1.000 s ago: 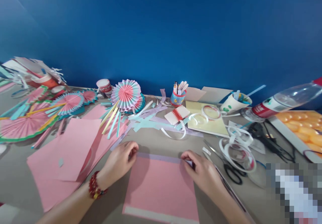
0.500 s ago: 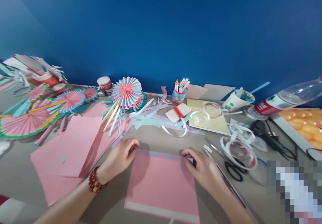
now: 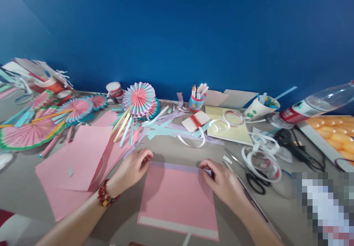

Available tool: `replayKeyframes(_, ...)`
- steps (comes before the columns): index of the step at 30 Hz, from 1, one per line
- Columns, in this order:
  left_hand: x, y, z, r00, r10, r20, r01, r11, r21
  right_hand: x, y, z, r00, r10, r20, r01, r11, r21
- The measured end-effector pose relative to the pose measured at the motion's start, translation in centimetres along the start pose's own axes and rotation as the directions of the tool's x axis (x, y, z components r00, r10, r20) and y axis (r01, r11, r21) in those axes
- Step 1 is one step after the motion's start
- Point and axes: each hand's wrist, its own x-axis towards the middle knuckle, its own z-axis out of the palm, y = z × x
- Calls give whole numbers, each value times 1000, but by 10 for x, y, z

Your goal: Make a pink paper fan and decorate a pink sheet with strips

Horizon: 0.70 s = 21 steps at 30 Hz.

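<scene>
A square sheet of pink paper (image 3: 177,198) lies on the table between my hands. Along its far edge runs a purple strip (image 3: 173,167), and a white tape-like strip (image 3: 178,228) crosses its near edge. My left hand (image 3: 132,170), with a red bead bracelet (image 3: 106,194) at the wrist, has its fingers closed at the far left corner. At the far right corner, my right hand (image 3: 222,183) pinches the edge with thumb and forefinger. The fingers partly hide both corners.
Larger pink sheets (image 3: 74,161) and folded paper fans (image 3: 139,99) lie left. Scissors (image 3: 254,179), tape rolls (image 3: 262,165), a glue gun (image 3: 293,146) and a plastic bottle (image 3: 295,115) are right. A cup of sticks (image 3: 197,102) stands near the blue wall (image 3: 177,35).
The view has shifted slightly, so things sit a little higher in the picture. Both hands stay at the paper's far corners.
</scene>
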Motion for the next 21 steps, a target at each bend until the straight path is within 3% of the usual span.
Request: replayKeyframes(21, 1, 10, -2, 1000, 9, 1, -9, 997, 74, -1, 4, 3, 1000, 5, 5, -5, 1000, 12)
